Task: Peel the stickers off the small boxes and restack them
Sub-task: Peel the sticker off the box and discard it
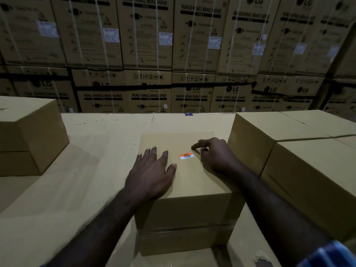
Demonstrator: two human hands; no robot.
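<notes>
A small brown cardboard box (192,180) stands in the middle, on top of another box (185,239). An orange and white barcode sticker (186,156) lies flat on its top face. My left hand (152,170) rests flat on the top, fingers spread, just left of the sticker. My right hand (213,153) sits on the box right of the sticker, fingers curled and the forefinger pointing left beyond the sticker's upper right corner. I cannot tell whether that finger touches the sticker.
A stack of plain boxes (28,135) stands at the left and a larger stack (289,151) close on the right. All rest on a wide cardboard surface (96,151). Behind it rises a wall of strapped washing machine cartons (173,45).
</notes>
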